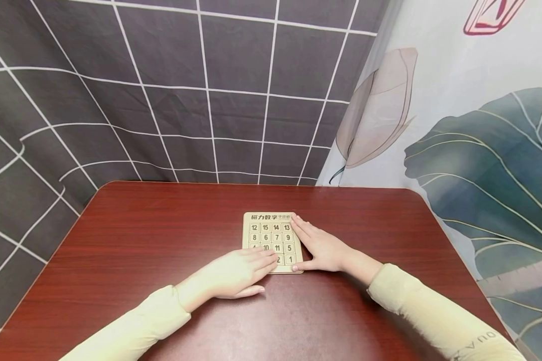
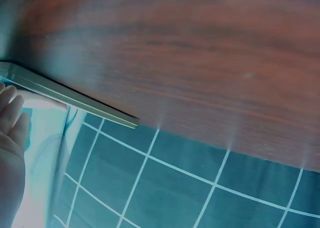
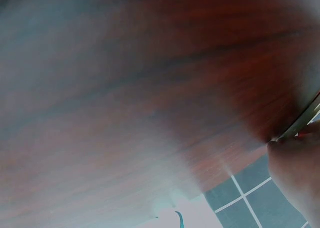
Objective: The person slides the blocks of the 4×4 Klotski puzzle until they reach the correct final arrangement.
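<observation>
A number slide puzzle, a pale square board with numbered tiles and Chinese characters along its top, lies flat on the table. My left hand reaches over its lower left part. The extended fingers rest on the lower tiles and hide some of them, while the thumb points right, off the board. At the right edge is my right hand, fingers stretched to the upper right corner and thumb touching the lower right corner. The left wrist view catches the board's side edge and part of a hand.
The reddish-brown wooden table has rounded far corners. Behind it hangs a dark curtain with a white grid. A pale curtain with large leaf prints hangs along the right side.
</observation>
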Motion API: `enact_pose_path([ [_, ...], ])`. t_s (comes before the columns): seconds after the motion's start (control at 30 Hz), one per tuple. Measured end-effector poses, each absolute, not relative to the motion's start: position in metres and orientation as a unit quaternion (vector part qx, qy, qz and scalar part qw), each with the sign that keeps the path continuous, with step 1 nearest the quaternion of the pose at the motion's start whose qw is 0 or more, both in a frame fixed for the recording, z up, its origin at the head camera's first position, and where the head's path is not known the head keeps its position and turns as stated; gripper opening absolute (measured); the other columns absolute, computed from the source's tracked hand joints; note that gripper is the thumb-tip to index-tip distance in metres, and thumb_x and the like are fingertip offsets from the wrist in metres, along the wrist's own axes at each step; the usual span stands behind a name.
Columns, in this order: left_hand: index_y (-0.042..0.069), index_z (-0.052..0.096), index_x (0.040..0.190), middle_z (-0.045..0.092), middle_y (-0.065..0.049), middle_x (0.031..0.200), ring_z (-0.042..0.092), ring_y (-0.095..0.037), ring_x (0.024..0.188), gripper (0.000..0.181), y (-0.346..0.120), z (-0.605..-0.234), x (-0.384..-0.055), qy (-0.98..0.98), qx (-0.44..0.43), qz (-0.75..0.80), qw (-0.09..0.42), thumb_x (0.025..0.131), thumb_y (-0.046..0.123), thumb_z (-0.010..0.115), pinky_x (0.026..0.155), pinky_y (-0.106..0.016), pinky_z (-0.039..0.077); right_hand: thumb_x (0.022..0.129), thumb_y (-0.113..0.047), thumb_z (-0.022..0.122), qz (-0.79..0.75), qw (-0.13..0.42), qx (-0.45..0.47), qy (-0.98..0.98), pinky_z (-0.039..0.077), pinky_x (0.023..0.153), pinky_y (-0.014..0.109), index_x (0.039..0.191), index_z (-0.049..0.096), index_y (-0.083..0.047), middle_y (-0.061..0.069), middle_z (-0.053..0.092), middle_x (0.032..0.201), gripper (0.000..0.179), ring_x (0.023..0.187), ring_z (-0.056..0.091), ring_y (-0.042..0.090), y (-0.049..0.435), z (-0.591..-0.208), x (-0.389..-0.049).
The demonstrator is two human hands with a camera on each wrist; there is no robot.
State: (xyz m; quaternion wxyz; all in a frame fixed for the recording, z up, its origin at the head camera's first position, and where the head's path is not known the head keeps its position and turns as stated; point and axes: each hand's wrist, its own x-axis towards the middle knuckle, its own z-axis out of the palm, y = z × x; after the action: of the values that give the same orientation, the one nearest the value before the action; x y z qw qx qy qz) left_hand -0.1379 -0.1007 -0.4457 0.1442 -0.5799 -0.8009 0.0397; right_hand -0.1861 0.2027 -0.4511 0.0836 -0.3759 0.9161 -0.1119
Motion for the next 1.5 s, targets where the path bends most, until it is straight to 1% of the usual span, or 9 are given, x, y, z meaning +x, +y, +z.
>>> enact_pose_path([
  [0.13,0.005,0.063,0.146,0.065,-0.010,0.150,0.062,-0.023,0.141,0.060,-0.098,-0.446,-0.139,-0.803,-0.577,0.053,0.136,0.105,0.049,0.059,0.123,-0.035,0.047,0.092,-0.061,0.074,-0.113,0.085,-0.375,0.916,0.028,0.133,0.053,0.166,0.020,0.007,0.021,0.010,0.178,0.114,0.165,0.021,0.037,0.202,-0.451,-0.186],
  [0.33,0.004,0.063,0.145,0.065,-0.011,0.150,0.062,-0.024,0.141,0.061,-0.103,-0.450,-0.139,-0.804,-0.575,0.052,0.138,0.105,0.049,0.059,0.122,-0.035,0.048,0.091,-0.061,0.074,-0.113,0.086,-0.374,0.917,0.029,0.133,0.053,0.166,0.020,0.007,0.021,0.010,0.178,0.115,0.165,0.021,0.037,0.203,-0.451,-0.186],
  [0.57,0.004,0.064,0.144,0.064,-0.011,0.151,0.062,-0.024,0.141,0.059,-0.118,-0.450,-0.133,-0.819,-0.557,0.038,0.131,0.104,0.047,0.062,0.121,-0.037,0.050,0.091,-0.062,0.074,-0.114,0.084,-0.374,0.916,0.029,0.133,0.053,0.166,0.020,0.007,0.021,0.010,0.178,0.115,0.165,0.021,0.037,0.203,-0.451,-0.186],
  [0.8,0.004,0.065,0.143,0.066,-0.012,0.149,0.063,-0.024,0.140,0.058,-0.122,-0.446,-0.130,-0.816,-0.559,0.031,0.142,0.103,0.045,0.064,0.120,-0.037,0.050,0.091,-0.062,0.073,-0.110,0.082,-0.374,0.917,0.029,0.133,0.053,0.166,0.019,0.007,0.021,0.010,0.178,0.115,0.165,0.021,0.037,0.203,-0.450,-0.186],
  [1.0,0.004,0.063,0.145,0.065,-0.011,0.149,0.062,-0.023,0.141,0.059,-0.111,-0.443,-0.135,-0.808,-0.571,0.022,0.143,0.103,0.045,0.064,0.121,-0.036,0.049,0.092,-0.061,0.073,-0.111,0.084,-0.375,0.916,0.029,0.133,0.053,0.166,0.020,0.007,0.022,0.011,0.178,0.114,0.165,0.021,0.037,0.202,-0.450,-0.185],
  [1.23,0.005,0.060,0.150,0.061,-0.010,0.154,0.059,-0.023,0.145,0.062,-0.088,-0.439,-0.139,-0.805,-0.581,0.022,0.119,0.105,0.048,0.060,0.123,-0.037,0.047,0.092,-0.060,0.074,-0.116,0.085,-0.375,0.916,0.030,0.133,0.054,0.166,0.020,0.007,0.022,0.010,0.178,0.114,0.164,0.021,0.038,0.203,-0.449,-0.185],
  [1.5,0.006,0.056,0.153,0.056,-0.009,0.160,0.053,-0.022,0.150,0.065,-0.077,-0.448,-0.142,-0.810,-0.577,0.036,0.099,0.106,0.051,0.056,0.126,-0.036,0.043,0.092,-0.061,0.073,-0.114,0.084,-0.375,0.916,0.028,0.133,0.053,0.167,0.019,0.006,0.020,0.010,0.179,0.114,0.165,0.020,0.037,0.204,-0.452,-0.186],
])
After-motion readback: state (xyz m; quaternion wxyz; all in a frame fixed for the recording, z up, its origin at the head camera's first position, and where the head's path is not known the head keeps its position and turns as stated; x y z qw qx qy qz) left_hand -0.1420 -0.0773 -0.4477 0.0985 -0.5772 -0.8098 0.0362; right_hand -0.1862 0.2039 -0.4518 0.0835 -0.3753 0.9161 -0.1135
